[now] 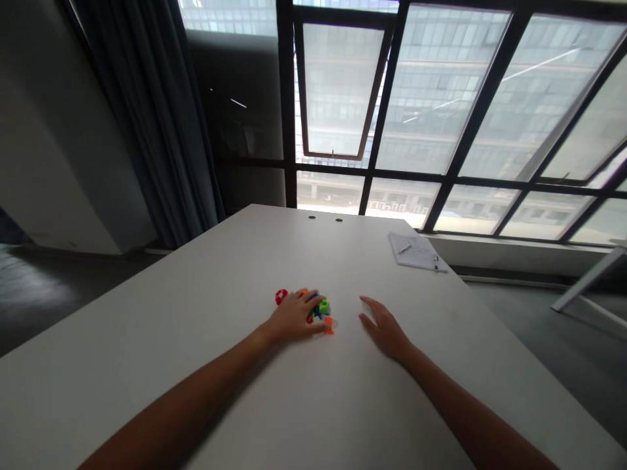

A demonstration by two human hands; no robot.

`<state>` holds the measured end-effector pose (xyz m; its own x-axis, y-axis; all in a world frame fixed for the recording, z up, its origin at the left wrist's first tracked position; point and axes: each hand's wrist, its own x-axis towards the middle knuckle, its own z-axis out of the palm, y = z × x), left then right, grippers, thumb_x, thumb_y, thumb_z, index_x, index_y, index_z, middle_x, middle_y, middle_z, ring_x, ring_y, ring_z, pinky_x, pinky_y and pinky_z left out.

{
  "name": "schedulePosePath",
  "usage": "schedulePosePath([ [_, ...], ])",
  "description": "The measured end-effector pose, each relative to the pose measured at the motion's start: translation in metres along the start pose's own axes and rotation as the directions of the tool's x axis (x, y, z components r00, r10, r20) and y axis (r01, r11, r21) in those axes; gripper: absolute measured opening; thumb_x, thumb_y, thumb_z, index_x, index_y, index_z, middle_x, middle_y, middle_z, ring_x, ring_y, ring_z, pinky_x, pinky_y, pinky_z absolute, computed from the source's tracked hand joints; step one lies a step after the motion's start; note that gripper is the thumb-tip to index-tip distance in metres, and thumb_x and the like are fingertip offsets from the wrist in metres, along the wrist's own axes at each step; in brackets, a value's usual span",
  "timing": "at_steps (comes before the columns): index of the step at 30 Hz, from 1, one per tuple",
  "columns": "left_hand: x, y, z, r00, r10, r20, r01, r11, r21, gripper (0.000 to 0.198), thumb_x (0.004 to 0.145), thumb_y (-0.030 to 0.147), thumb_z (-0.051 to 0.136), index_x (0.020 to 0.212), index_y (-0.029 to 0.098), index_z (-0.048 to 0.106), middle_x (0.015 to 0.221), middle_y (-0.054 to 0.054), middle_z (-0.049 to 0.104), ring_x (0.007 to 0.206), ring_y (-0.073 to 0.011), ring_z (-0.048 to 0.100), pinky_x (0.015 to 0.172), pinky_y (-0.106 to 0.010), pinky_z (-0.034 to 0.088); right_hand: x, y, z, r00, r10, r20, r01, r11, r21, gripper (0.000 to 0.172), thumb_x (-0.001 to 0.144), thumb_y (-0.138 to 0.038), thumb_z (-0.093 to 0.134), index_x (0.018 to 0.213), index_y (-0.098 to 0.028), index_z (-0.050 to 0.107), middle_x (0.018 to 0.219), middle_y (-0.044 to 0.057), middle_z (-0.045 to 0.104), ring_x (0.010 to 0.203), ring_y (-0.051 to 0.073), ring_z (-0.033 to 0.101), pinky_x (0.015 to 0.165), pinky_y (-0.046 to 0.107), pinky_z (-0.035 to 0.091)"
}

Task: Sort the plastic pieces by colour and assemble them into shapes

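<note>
Left hand (294, 317), open, fingers spread over a pile of small multicoloured plastic pieces (319, 312) on a white table (196, 326). Right hand (386, 329), open, palm down, lies just right of the pile, holding nothing.

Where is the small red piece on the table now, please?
In the head view, the small red piece lies on the white table, just left of the person's left hand, at the left edge of the colourful plastic pile.

You've got a gap btwn L hand (294, 318) and R hand (386, 329), but plastic toy pcs (320, 311) crowd L's fingers, & a notepad (416, 252) sits well fwd of R on the desk (206, 294).
</note>
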<state>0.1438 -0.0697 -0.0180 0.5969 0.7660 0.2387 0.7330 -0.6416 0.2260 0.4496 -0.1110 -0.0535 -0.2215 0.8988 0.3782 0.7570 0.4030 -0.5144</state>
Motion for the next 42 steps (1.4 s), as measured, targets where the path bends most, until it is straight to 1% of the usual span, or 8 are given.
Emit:
schedulePosePath([
  [5,-0.004,0.073,0.021,0.995,0.096,0.041,-0.092,0.992,-0.084,0.085,0.082,0.084,0.052,0.150,0.034,0.050,0.158,-0.009,0.045,0.144,-0.0425,0.039,0.116,-0.060,0.035,0.004,0.002,-0.009,0.993,0.089,-0.077,-0.072,0.976,0.206,0.057,0.103,-0.059,0.038,0.139,-0.020,0.058,0.139,0.013,0.061,0.131,0.029,0.056,0.114,0.048,0.045],
  [10,-0.013,0.105,0.018,0.986,0.125,0.107,-0.113,0.987,-0.110,0.087,0.083,0.085,0.049,0.154,0.036,0.044,0.162,-0.012,0.038,0.146,-0.0500,0.032,0.112,-0.072,0.032,0.004,0.000,-0.011,0.991,0.081,-0.106,-0.049,0.961,0.272,0.052,0.104,-0.057,0.036,0.132,-0.020,0.062,0.133,0.012,0.066,0.126,0.027,0.061,0.110,0.044,0.049],
  [13,-0.006,0.093,0.001,0.982,0.163,0.098,-0.154,0.984,-0.092,0.089,0.081,0.084,0.053,0.156,0.036,0.041,0.164,-0.011,0.035,0.147,-0.0505,0.030,0.112,-0.074,0.032,0.005,0.001,-0.008,0.976,0.145,-0.163,-0.088,0.945,0.315,0.047,0.102,-0.054,0.040,0.122,-0.020,0.066,0.126,0.012,0.070,0.119,0.028,0.065,0.106,0.045,0.052],
  [17,0.015,0.038,-0.017,0.993,0.114,-0.037,-0.117,0.990,-0.081,0.061,0.098,0.059,0.048,0.151,0.030,0.049,0.155,-0.007,0.050,0.143,-0.0317,0.045,0.119,-0.052,0.037,0.006,0.010,-0.003,0.936,0.271,-0.226,-0.167,0.904,0.392,0.037,0.091,-0.045,0.054,0.113,-0.020,0.070,0.114,0.012,0.074,0.107,0.029,0.071,0.100,0.048,0.057],
  [22,0.006,-0.019,-0.002,1.000,0.009,-0.021,-0.011,0.996,-0.086,0.049,0.103,0.043,0.038,0.147,0.026,0.056,0.146,-0.006,0.060,0.137,-0.0254,0.053,0.118,-0.043,0.042,0.005,0.017,-0.001,0.921,0.310,-0.237,-0.208,0.903,0.376,0.028,0.083,-0.035,0.056,0.100,-0.021,0.074,0.102,0.009,0.077,0.093,0.028,0.074,0.091,0.048,0.061],
  [31,-0.026,0.015,0.001,0.988,0.155,-0.007,-0.154,0.973,-0.169,0.039,0.102,0.032,0.045,0.134,0.031,0.067,0.127,-0.002,0.073,0.116,-0.0209,0.068,0.104,-0.036,0.052,0.002,-0.008,-0.012,0.995,0.090,-0.035,-0.077,0.957,0.280,0.033,0.088,-0.030,0.050,0.106,-0.022,0.076,0.106,0.007,0.076,0.098,0.025,0.071,0.092,0.041,0.057],
  [36,-0.023,0.009,-0.002,0.990,0.122,-0.076,-0.133,0.978,-0.161,0.035,0.103,0.036,0.046,0.121,0.029,0.075,0.114,-0.004,0.077,0.103,-0.0211,0.070,0.093,-0.035,0.055,-0.001,-0.016,-0.017,0.984,-0.143,0.103,0.113,0.962,0.248,0.037,0.084,-0.018,0.045,0.096,-0.025,0.080,0.103,0.004,0.077,0.103,0.024,0.068,0.099,0.041,0.053],
  [42,-0.027,0.000,-0.001,0.979,0.116,-0.167,-0.142,0.977,-0.159,0.029,0.103,0.037,0.050,0.108,0.027,0.076,0.108,-0.004,0.077,0.100,-0.0199,0.069,0.092,-0.034,0.053,-0.002,-0.019,-0.016,0.985,-0.140,0.098,0.117,0.970,0.213,0.039,0.082,-0.008,0.044,0.088,-0.025,0.079,0.097,0.002,0.077,0.098,0.022,0.068,0.097,0.037,0.052],
])
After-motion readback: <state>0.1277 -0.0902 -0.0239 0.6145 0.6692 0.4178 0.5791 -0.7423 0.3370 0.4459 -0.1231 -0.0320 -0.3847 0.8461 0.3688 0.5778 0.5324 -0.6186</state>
